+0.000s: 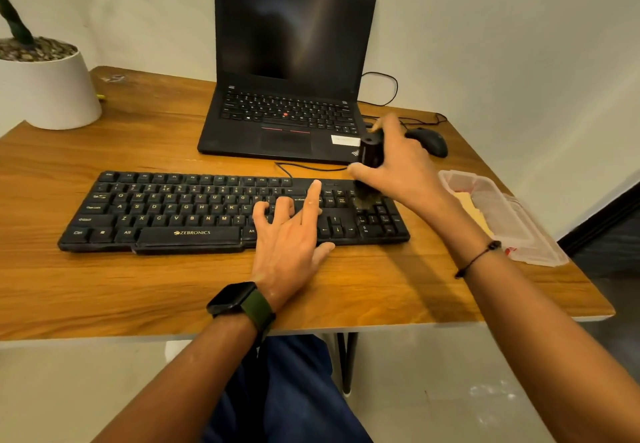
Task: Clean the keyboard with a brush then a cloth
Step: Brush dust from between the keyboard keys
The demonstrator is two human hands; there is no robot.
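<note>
A black Zebronics keyboard (180, 212) lies across the middle of the wooden table (145, 290). My left hand (289, 234) rests flat on its right half, fingers spread, index finger stretched toward the top row. My right hand (398, 162) grips a black-handled brush (371, 153) from above; its blurred bristles (365, 198) touch the keys at the keyboard's right end, over the number pad. A yellow cloth (472, 208) lies partly hidden under my right forearm, beside a clear plastic box.
An open black laptop (291, 61) stands behind the keyboard, its screen dark. A black mouse (429, 141) and cables lie at the back right. A clear plastic box (502, 214) sits near the right edge. A white plant pot (45, 86) stands at the far left.
</note>
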